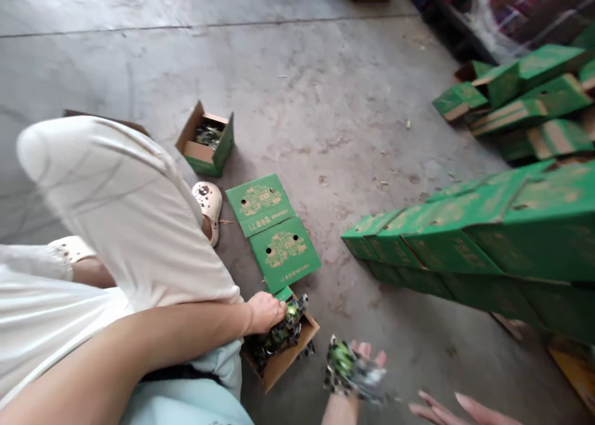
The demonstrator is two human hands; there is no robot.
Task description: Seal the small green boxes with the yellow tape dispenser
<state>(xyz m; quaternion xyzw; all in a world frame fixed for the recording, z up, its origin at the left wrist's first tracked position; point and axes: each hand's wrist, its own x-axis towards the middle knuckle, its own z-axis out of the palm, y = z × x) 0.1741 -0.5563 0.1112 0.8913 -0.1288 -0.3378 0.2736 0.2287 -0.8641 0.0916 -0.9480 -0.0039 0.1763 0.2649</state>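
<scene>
My left hand [346, 388] comes up from the bottom edge with a shiny plastic packet [341, 360] in its grip. The packet has a dark spotted pattern and something green inside; it is partly blurred. To its right, my right hand [458, 409] has its fingers spread and holds nothing; most of it is cut off by the frame. Left of my hands, an open cardboard box [290, 354] contains similar packets. Another person's hand [267, 312] reaches into that box from the left, on top of the packets.
Flattened green cardboard [286, 251] lies beyond the box. Another open green box [223, 149] with packets stands farther back. Stacked green boxes [441, 245] line the right, with more piled boxes [530, 96] behind. A person's white-trousered leg [116, 208] and clog [208, 199] occupy the left.
</scene>
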